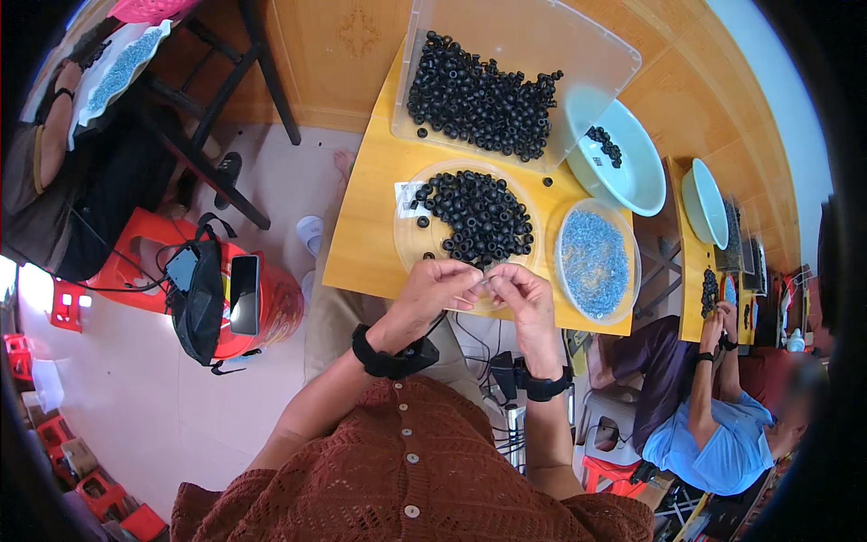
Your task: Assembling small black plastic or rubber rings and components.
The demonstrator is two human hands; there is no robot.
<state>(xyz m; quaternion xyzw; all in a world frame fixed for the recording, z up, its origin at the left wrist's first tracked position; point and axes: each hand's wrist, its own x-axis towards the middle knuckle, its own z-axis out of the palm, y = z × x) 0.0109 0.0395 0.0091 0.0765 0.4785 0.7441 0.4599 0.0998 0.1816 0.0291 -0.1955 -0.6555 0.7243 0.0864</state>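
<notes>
Fingers pinched, my left hand [430,294] and my right hand [527,298] meet at the table's near edge. Between their fingertips is something small and pale, too tiny to make out. Just beyond them stands a round clear tray [411,248] holding a pile of small black ring-like pieces [479,212]. To the right of my right hand, an oval clear dish [636,287] is filled with tiny light-blue translucent pieces [593,262]. A large clear plastic box [591,50] at the far side contains many more black pieces [488,95].
A pale teal basin [646,167] with a few black pieces stands at the table's [366,244] far right. On the left, a red stool [135,262] is beside a phone [244,294] and a black bag [197,312]. Co-workers sit at left and right. Cables hang under the table.
</notes>
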